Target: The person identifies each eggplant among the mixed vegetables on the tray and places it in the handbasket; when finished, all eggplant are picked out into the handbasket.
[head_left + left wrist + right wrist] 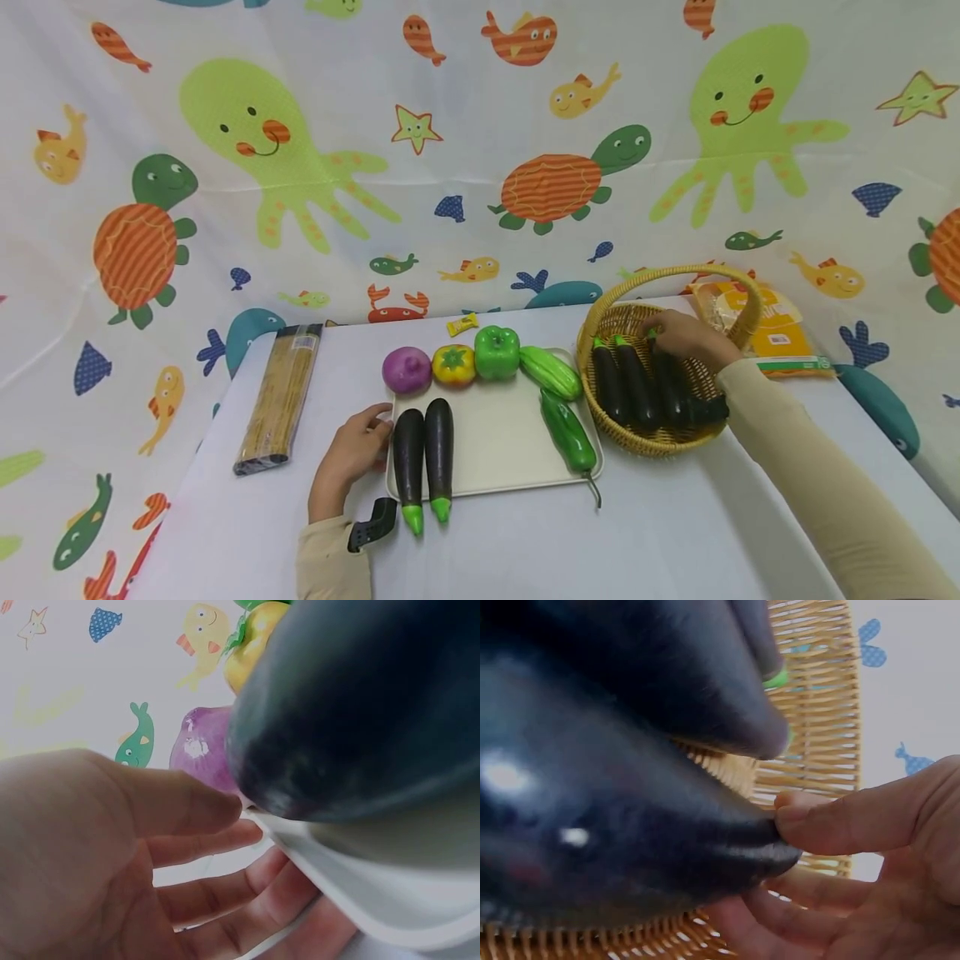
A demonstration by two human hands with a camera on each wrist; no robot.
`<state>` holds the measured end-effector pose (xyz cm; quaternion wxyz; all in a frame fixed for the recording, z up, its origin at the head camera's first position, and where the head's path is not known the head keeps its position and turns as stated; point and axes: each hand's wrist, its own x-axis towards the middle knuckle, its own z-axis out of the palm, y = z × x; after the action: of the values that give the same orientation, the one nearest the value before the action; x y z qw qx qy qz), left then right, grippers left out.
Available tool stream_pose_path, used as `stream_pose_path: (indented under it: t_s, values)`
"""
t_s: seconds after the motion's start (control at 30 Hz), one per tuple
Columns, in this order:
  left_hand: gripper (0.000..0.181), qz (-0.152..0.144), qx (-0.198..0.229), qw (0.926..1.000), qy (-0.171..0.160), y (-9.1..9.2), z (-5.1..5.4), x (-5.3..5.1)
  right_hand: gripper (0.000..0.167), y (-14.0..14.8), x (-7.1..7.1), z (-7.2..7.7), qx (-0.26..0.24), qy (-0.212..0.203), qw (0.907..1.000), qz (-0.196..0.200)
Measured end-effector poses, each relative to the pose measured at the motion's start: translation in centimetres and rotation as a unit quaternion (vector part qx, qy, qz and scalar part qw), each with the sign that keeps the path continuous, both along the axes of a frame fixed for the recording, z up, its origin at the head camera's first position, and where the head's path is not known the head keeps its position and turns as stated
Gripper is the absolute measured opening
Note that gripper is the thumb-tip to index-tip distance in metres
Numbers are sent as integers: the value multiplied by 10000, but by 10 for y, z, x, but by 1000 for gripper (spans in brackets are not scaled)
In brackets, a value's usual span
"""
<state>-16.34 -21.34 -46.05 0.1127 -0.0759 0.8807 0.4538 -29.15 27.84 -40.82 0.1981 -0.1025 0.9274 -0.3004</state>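
My right hand [688, 335] reaches into a wicker basket [641, 443] and pinches the stem end of a dark eggplant [652, 832] between thumb and fingers. Two more eggplants [624, 379] lie to its left in the basket. My left hand [354, 450] is at the left edge of a cream tray [498, 437], its loosely bent fingers against the outer rim. Beside that hand, two eggplants [424, 454] lie on the tray, their green ends over the front edge. In the left wrist view, one eggplant [360, 712] hides part of the tray.
Along the tray's back sit a purple onion [407, 370], a yellow pepper [453, 365], a green bell pepper [497, 352] and a ridged green vegetable [551, 372]. A long green pepper [567, 432] lies at right. Noodles [281, 396], a yellow packet [462, 324] and an orange bag [776, 329] surround them.
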Motion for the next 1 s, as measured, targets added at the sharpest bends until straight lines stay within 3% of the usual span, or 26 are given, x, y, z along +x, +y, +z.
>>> stream_pose_path:
  t_s: [0.6,1.0]
  values:
    - [43,12,30,10000,-6,0,1,0,34,0,-3,-10,-443,-162,9989,87]
    - [43,31,45,10000,-2,0,0,0,33,3,-2,-14,-304,115,9991,286]
